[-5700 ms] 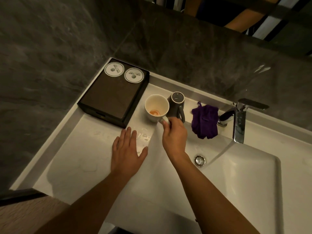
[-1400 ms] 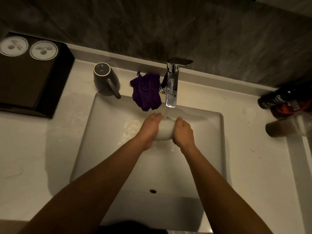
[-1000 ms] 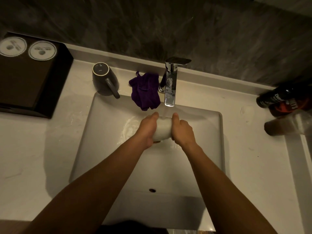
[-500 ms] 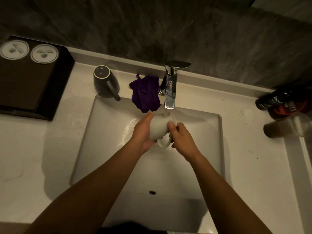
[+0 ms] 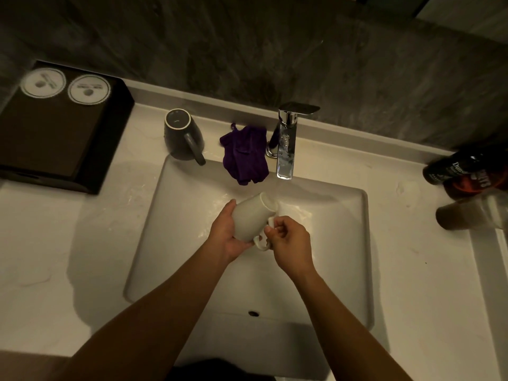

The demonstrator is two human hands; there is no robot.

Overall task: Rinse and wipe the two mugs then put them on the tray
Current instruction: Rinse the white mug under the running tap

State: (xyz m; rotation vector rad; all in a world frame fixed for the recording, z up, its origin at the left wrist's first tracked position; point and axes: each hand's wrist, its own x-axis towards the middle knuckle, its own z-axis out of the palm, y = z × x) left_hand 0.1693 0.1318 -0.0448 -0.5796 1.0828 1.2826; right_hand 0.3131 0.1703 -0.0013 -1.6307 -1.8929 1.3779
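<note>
Over the sink basin (image 5: 343, 243), both hands hold a white mug (image 5: 251, 217) tilted with its base up and to the right, below the tap (image 5: 286, 144). My left hand (image 5: 225, 232) cups the mug's body. My right hand (image 5: 290, 242) pinches its handle. A dark grey mug (image 5: 181, 136) stands upside down on the counter behind the basin's left corner. A purple cloth (image 5: 246, 155) lies crumpled between that mug and the tap. The dark tray (image 5: 55, 133) sits at far left with two round white coasters (image 5: 66, 86) on its back edge.
Dark bottles (image 5: 464, 171) and a clear tumbler (image 5: 467, 215) lie at the right edge of the white counter. A dark stone wall runs along the back. The counter's front edge is close to my body.
The white mug has been turned in my hands, from gripped between both palms under the tap to tilted with its base up; my right hand has shifted onto the handle.
</note>
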